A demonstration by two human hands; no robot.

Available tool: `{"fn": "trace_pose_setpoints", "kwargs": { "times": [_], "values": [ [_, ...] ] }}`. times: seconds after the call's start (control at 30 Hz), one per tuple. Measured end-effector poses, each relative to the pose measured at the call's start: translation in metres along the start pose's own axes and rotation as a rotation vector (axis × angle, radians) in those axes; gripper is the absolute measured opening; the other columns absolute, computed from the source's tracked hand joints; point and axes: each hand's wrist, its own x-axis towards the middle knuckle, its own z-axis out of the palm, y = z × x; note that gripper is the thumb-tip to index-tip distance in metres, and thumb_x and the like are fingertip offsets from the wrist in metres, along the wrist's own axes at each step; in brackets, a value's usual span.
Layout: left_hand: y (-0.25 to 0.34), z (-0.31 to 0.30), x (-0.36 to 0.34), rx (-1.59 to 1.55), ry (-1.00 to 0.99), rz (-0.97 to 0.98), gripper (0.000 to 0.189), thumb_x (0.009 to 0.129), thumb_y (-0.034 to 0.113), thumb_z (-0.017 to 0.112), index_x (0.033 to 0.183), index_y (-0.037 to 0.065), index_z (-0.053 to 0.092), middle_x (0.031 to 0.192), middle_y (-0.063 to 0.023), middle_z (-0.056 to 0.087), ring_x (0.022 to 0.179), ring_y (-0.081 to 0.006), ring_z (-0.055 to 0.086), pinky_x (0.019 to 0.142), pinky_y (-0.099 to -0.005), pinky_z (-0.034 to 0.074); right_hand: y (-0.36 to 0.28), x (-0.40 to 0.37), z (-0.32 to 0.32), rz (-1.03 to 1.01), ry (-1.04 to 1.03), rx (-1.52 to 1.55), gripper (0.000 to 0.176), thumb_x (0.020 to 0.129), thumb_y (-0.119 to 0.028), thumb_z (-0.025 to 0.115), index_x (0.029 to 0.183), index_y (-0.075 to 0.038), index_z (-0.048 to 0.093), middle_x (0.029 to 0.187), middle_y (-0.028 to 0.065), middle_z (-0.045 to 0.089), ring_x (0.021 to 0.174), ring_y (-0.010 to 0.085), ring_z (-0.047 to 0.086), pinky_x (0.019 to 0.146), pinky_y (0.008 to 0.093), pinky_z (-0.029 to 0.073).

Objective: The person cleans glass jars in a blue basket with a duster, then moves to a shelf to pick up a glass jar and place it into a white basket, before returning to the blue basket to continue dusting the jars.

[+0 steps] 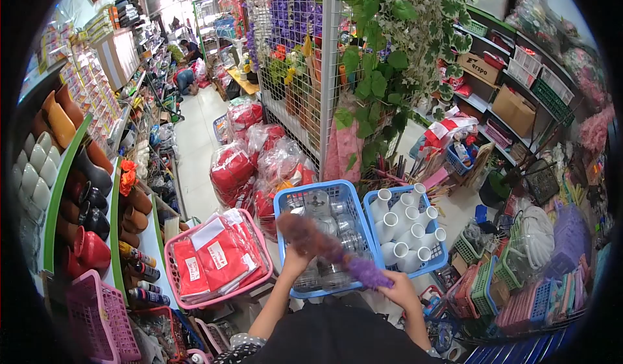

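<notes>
A long fluffy duster (331, 250), brown at one end and purple at the other, is held across the front of my body. My left hand (297, 260) is closed around it below the brown end. At the purple end, my right hand (399, 289) grips it. Beneath the duster stands a blue basket (281, 234) with clear glass jars (317, 201) in it. A second blue basket (438, 260) beside it holds several white vases (409, 237).
Left of the jars is a pink basket (267, 260) of red packets (224, 257). Plastic-wrapped red bundles (233, 166) lie beyond. A wire grid (295, 59) with hanging plants rises ahead. Vase shelves (55, 214) line the left. A person (188, 62) crouches far down the aisle.
</notes>
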Motion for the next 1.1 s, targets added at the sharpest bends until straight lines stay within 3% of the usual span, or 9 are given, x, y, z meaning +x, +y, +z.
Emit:
{"fn": "trace_pose_setpoints", "kwargs": {
  "times": [0.07, 0.1, 0.17, 0.33, 0.43, 0.47, 0.57, 0.97, 1.1],
  "values": [
    [0.005, 0.001, -0.002, -0.558, -0.134, -0.473, 0.043, 0.079, 0.017, 0.068, 0.118, 0.004, 0.055, 0.108, -0.0169, 0.06, 0.106, -0.0215, 0.057, 0.092, -0.0332, 0.042, 0.003, 0.0, 0.003, 0.09, 0.177, 0.008, 0.042, 0.07, -0.022, 0.07, 0.11, -0.009, 0.064, 0.088, 0.0183, 0.066, 0.08, 0.0326, 0.065, 0.071, 0.035, 0.049],
    [-0.012, 0.009, -0.009, -0.558, -0.13, -0.475, 0.043, 0.079, 0.017, 0.068, 0.118, 0.004, 0.055, 0.108, -0.0169, 0.06, 0.106, -0.0215, 0.057, 0.092, -0.0332, 0.042, 0.002, 0.0, 0.001, 0.088, 0.174, 0.007, 0.042, 0.07, -0.022, 0.07, 0.11, -0.009, 0.064, 0.088, 0.0183, 0.066, 0.08, 0.0326, 0.065, 0.071, 0.035, 0.049],
    [-0.061, 0.032, -0.027, 0.36, 0.055, 0.33, 0.05, 0.075, 0.023, 0.072, 0.117, 0.002, 0.055, 0.1, -0.016, 0.065, 0.091, -0.0244, 0.063, 0.085, -0.0362, 0.047, 0.001, -0.002, -0.006, 0.04, -0.102, 0.017, 0.042, 0.07, -0.023, 0.07, 0.109, -0.009, 0.064, 0.087, 0.0187, 0.065, 0.08, 0.0329, 0.065, 0.07, 0.0349, 0.049],
    [-0.007, -0.001, -0.01, -0.38, -0.154, -0.458, 0.054, 0.073, 0.02, 0.073, 0.12, 0.001, 0.055, 0.093, -0.0171, 0.064, 0.089, -0.0255, 0.062, 0.083, -0.0354, 0.046, -0.022, 0.0, -0.006, 0.048, 0.076, -0.09, 0.043, 0.07, -0.026, 0.071, 0.109, -0.01, 0.064, 0.087, 0.0177, 0.065, 0.08, 0.0318, 0.065, 0.07, 0.036, 0.049],
    [-0.032, 0.007, -0.022, 0.384, 0.11, 0.23, 0.048, 0.068, 0.02, 0.077, 0.107, -0.001, 0.06, 0.083, -0.0121, 0.065, 0.076, -0.0185, 0.061, 0.07, -0.0324, 0.048, -0.022, 0.001, -0.009, 0.023, -0.045, -0.111, 0.044, 0.07, -0.026, 0.071, 0.11, -0.01, 0.064, 0.088, 0.017, 0.066, 0.08, 0.0318, 0.064, 0.07, 0.0365, 0.049],
    [0.003, 0.0, -0.012, -0.153, 0.085, -0.233, 0.049, 0.069, 0.022, 0.078, 0.106, -0.003, 0.06, 0.084, -0.0129, 0.066, 0.078, -0.0178, 0.062, 0.068, -0.0314, 0.048, -0.022, 0.0, -0.008, -0.073, -0.156, -0.167, 0.044, 0.07, -0.026, 0.071, 0.11, -0.01, 0.064, 0.088, 0.0169, 0.066, 0.079, 0.032, 0.064, 0.069, 0.0363, 0.049],
    [0.003, -0.018, -0.011, -0.197, -0.116, -0.369, 0.052, 0.071, 0.019, 0.074, 0.117, 0.001, 0.057, 0.087, -0.0178, 0.067, 0.079, -0.022, 0.065, 0.072, -0.0308, 0.048, -0.012, 0.007, 0.012, -0.016, 0.182, -0.113, 0.045, 0.07, -0.026, 0.072, 0.11, -0.009, 0.064, 0.089, 0.0166, 0.066, 0.079, 0.032, 0.064, 0.069, 0.036, 0.049],
    [-0.023, 0.001, -0.021, -0.429, 0.098, -0.313, 0.041, 0.068, 0.001, 0.073, 0.107, -0.004, 0.061, 0.093, -0.014, 0.067, 0.086, -0.0197, 0.065, 0.077, -0.0302, 0.051, -0.025, 0.014, 0.003, 0.161, 0.061, 0.006, 0.04, 0.071, -0.023, 0.07, 0.108, -0.009, 0.065, 0.079, 0.0174, 0.066, 0.073, 0.0296, 0.066, 0.068, 0.0343, 0.05],
    [-0.023, -0.004, -0.023, -0.514, -0.075, -0.295, 0.065, 0.068, -0.003, 0.069, 0.129, -0.003, 0.048, 0.104, -0.0188, 0.065, 0.094, -0.0192, 0.063, 0.082, -0.0304, 0.049, -0.012, 0.015, 0.002, 0.017, 0.05, -0.053, 0.04, 0.072, -0.023, 0.07, 0.108, -0.007, 0.065, 0.075, 0.0161, 0.066, 0.067, 0.024, 0.066, 0.064, 0.0326, 0.049]
  ]
}}
